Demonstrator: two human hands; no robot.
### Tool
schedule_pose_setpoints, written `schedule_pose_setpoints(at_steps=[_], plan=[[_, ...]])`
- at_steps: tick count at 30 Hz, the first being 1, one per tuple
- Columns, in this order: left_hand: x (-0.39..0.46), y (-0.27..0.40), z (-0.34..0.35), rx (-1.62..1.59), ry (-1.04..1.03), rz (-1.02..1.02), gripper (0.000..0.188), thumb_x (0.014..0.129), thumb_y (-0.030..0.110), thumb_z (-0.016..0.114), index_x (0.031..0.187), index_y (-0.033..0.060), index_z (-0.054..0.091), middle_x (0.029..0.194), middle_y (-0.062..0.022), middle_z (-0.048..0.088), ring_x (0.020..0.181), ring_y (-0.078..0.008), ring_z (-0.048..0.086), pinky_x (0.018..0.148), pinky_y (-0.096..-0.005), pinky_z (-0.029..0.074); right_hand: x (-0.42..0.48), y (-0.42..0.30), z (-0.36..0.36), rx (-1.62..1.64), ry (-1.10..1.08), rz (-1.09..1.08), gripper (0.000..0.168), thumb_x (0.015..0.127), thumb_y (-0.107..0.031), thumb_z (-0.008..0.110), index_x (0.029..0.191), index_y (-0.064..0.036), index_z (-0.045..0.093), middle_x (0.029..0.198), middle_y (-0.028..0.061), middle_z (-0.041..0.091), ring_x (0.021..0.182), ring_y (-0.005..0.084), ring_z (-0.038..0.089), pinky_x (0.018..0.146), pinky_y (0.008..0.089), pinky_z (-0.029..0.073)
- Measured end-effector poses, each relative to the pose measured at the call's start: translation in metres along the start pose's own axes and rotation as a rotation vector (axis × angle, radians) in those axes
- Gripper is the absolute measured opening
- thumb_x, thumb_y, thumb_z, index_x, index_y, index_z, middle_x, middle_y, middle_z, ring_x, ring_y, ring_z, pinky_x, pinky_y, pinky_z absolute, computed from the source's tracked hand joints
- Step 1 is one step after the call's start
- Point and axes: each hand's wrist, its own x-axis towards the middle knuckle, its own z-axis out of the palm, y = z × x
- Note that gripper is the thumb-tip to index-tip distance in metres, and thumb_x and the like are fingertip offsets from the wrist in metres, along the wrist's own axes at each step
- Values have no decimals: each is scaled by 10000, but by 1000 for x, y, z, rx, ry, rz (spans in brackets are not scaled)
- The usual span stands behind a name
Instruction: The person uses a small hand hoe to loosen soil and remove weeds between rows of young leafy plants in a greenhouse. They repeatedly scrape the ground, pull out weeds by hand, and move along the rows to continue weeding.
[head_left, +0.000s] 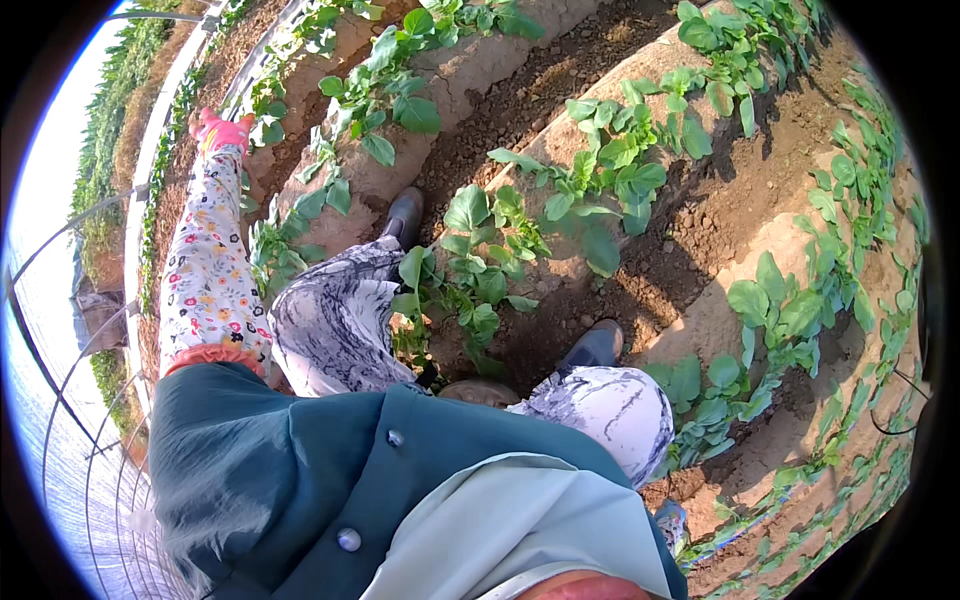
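Observation:
My left hand, in a pink glove, is stretched out to the upper left at the end of a floral sleeve. Its fingers look spread, with nothing visible in them, beside the leafy green plants of one row. My right hand is out of view; a scrap of patterned fabric shows beyond the jacket at lower right. Broad-leaved young plants grow between my legs, on a soil ridge. My dark shoes stand on either side of that row.
More planted ridges run alongside, with furrows of loose brown soil between them. At the left, curved metal hoops and translucent sheeting form the side of a plastic tunnel. A dark thin cable or loop lies at the far right.

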Motion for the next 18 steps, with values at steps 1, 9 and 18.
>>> schedule_pose_setpoints(at_steps=[1,9,18], plan=[[-4,4,1,-67,-45,-163,1000,732,528,717,1492,149,190,1525,-227,113,1299,-371,406,1041,-476,386,-15,-4,1,16,37,-14,240,882,-177,635,1081,-42,620,870,81,654,665,180,605,600,290,482],[-52,-117,101,-562,-115,269,492,799,296,698,1234,92,591,1123,-143,646,1030,-261,619,914,-351,470,-58,-93,82,-3,-162,-234,223,888,-188,629,1056,-44,605,824,74,639,623,175,588,560,287,465],[-213,-15,87,-612,-1248,1039,376,872,223,607,1220,82,595,1121,-112,659,1049,-236,618,940,-351,463,-100,-142,147,19,-286,-358,208,894,-201,622,1028,-45,588,773,65,623,575,168,567,515,283,447]])
